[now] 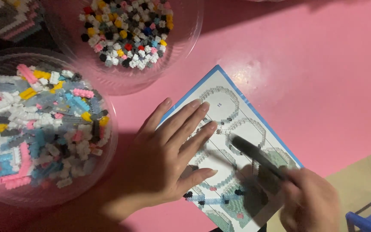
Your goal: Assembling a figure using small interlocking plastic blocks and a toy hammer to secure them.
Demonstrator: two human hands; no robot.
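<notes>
A pink table [305, 64] carries everything. Left of the instruction sheet [232, 129] stand two clear bowls [108, 141] of small coloured bricks [39, 124]. The sheet lies at the table's near edge. The left hand [168, 159] rests flat and spread open on the sheet, gripping nothing. The right hand [312, 204], curled shut, holds a dark pen [258, 157] over the sheet.

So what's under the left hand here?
The left hand lies flat on an instruction sheet with brick-build diagrams, which rests on the pink table. The diagrams beneath the palm and fingers are covered. The right hand holds a dark tool over the sheet.
</notes>
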